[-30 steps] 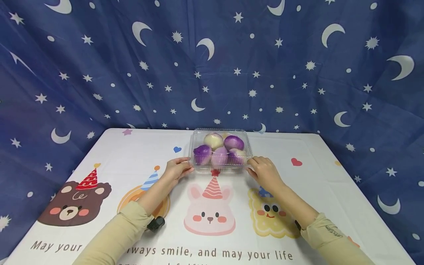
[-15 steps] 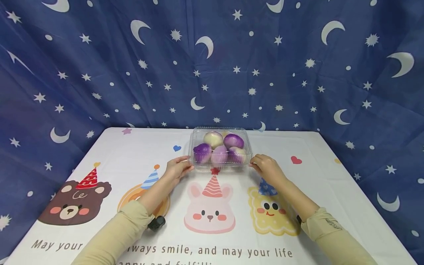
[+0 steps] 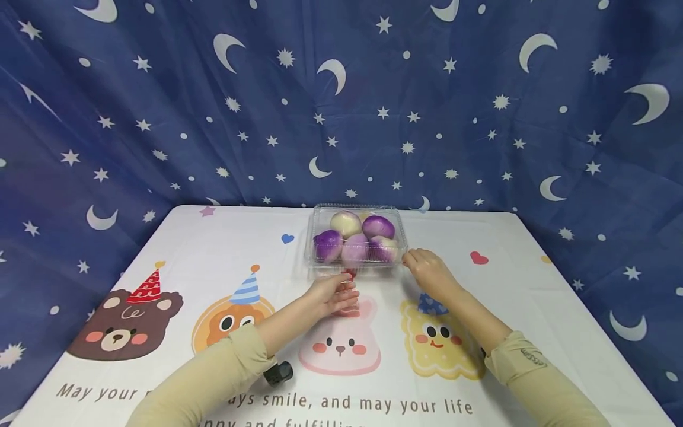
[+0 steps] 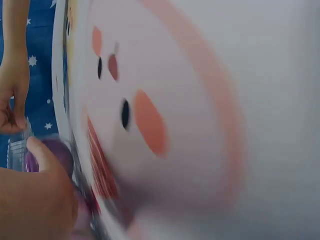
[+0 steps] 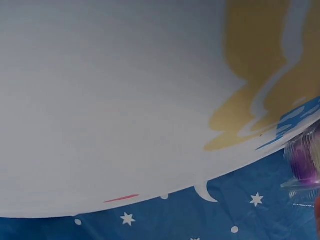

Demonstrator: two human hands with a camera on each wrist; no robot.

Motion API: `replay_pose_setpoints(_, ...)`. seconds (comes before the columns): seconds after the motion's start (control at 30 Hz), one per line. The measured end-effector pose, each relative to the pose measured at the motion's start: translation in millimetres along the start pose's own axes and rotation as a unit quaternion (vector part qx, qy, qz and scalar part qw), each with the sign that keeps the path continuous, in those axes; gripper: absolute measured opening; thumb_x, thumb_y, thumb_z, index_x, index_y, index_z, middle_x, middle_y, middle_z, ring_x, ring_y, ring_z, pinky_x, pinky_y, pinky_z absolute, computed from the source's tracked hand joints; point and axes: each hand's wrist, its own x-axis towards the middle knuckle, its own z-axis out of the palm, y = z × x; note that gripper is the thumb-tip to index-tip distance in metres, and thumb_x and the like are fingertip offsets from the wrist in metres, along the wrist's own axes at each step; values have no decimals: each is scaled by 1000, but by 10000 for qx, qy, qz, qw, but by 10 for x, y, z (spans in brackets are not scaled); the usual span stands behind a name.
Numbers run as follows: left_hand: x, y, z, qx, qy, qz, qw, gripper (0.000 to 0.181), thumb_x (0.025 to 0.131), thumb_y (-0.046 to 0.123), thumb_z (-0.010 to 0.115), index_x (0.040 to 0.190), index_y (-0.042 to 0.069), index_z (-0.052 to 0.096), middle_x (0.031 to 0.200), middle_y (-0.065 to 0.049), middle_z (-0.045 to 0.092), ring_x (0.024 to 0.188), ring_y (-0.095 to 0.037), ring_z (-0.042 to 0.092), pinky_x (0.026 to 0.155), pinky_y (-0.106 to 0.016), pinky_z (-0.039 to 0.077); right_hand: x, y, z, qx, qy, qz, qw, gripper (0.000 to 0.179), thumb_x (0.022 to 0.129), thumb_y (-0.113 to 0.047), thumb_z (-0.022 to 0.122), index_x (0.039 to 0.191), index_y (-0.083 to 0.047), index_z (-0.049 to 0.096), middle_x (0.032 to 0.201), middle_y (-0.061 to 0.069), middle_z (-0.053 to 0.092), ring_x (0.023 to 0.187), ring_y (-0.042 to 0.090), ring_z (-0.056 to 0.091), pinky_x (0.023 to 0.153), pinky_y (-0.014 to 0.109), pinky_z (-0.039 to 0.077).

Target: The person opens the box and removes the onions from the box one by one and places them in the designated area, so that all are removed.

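A clear plastic clamshell box (image 3: pixel 322 220) stands at the back of the table, its lid down over several round purple-and-white onions (image 3: pixel 378 227). My right hand (image 3: pixel 429 274) is at the box's front right corner, thumb and fingertips pinching the rim. In front of the box, apart from its edge, my left hand (image 3: pixel 331 295) hovers with loosely bent fingers and nothing in them. The left wrist view shows the left hand (image 4: pixel 42 200) overlapping the box, with the right hand (image 4: pixel 14 92) beyond. Only a sliver of the right hand (image 5: pixel 318 215) appears in the right wrist view, beside the box.
A white cloth (image 3: pixel 507 284) printed with cartoon faces and lettering covers the table. Right behind its far edge hangs a dark blue curtain (image 3: pixel 368 160) with moons and stars. A black wrist camera (image 3: pixel 278 373) sits at the left cuff.
My left hand has let go of the box's front left corner and moved right, to the middle of its front. The right fingers drew in slightly at the right corner; the box stays in place.
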Motion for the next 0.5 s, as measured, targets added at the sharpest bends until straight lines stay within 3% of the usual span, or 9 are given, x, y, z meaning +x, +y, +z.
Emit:
replay_pose_setpoints(0.17,91,-37,289,-174,-165,21,9997,40,98,17,50,132,-5,45,131,-27,52,119,-39,55,96,-40,49,-16,26,5,-15,37,-48,10000,7,87,-5,57,83,0,55,76,9,60,68,22,58,64,30,53)
replay_pose_setpoints(0.4,223,-115,535,-732,84,57,9973,37,97,19,52,126,-3,52,130,-23,54,119,-39,55,94,-39,51,-13,9,9,-52,63,-124,9999,8,84,-2,61,83,-1,53,75,8,58,66,21,57,61,29,52)
replay_pose_setpoints(0.5,261,-152,604,-870,32,63,9962,34,97,17,52,122,-6,55,129,-24,54,119,-39,55,95,-41,51,-42,-12,-2,-126,-12,-134,9998,14,81,1,66,82,-1,53,74,7,57,65,20,56,59,27,51)
